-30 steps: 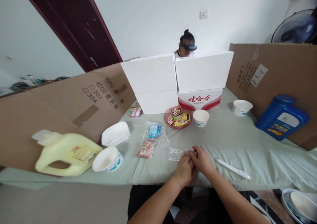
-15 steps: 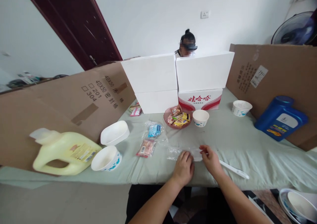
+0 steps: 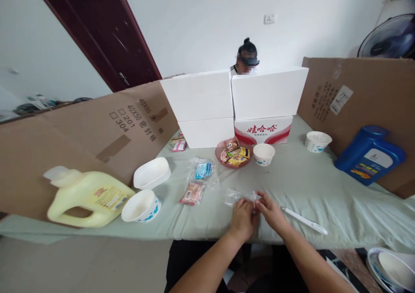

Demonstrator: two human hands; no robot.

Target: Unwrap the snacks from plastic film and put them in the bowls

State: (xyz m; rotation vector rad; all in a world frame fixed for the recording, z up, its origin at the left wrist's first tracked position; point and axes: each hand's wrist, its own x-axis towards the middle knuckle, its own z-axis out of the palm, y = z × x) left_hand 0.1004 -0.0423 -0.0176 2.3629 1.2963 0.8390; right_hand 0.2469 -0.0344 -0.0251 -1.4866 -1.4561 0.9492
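A crumpled clear plastic wrapper (image 3: 232,196) lies on the cloth-covered table near its front edge. My left hand (image 3: 244,217) is closed on its near side, fingers curled over the plastic. Close against it, my right hand (image 3: 267,207) pinches the right end of the wrapper between thumb and fingers. A white pen-like stick (image 3: 304,220) rests on the cloth just right of my right hand. Left of the hands are a pink packet (image 3: 192,193) and a clear bag with blue packets (image 3: 203,170).
A pink bowl of snacks (image 3: 219,157) and a paper bowl (image 3: 263,154) stand ahead, before stacked white boxes (image 3: 201,96). More bowls and a yellow jug (image 3: 87,198) are left; a blue jug (image 3: 369,154) is right. Cardboard panels flank both sides. A person sits behind the boxes.
My right hand has moved left to meet my left hand. The wrapper, stretched flat before, is now shorter and bunched up between them.
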